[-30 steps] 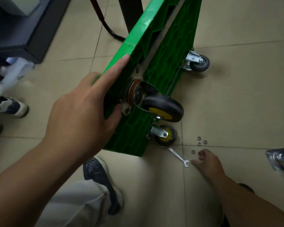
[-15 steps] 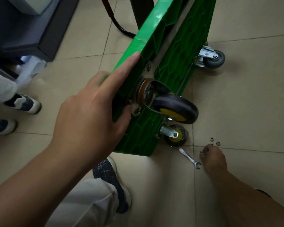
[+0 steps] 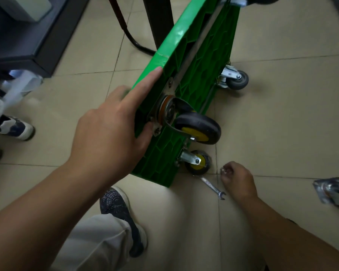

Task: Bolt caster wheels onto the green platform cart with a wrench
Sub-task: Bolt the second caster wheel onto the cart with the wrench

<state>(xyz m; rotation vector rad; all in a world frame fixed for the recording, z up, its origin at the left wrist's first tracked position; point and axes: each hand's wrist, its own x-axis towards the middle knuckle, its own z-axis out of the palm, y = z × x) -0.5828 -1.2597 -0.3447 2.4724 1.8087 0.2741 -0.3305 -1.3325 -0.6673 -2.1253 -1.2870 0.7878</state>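
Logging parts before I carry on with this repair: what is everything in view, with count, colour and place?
cart: one, green, tipped on its side on the floor
yellow-hub wheels: two, black, cart's near end
grey wheel: one, cart's far side
loose wheel: one, silver bracket, floor at right edge
wrench: one, silver, floor below the lower yellow-hub wheel
nut: at least one, silver, pinched just right of the wrench
cabinet: one, dark, upper left
other shoes: two, white and navy, left edge
own shoe: one, dark, below the cart
left hand: grips the cart's edge
right hand: low by the wrench, pinches the nut
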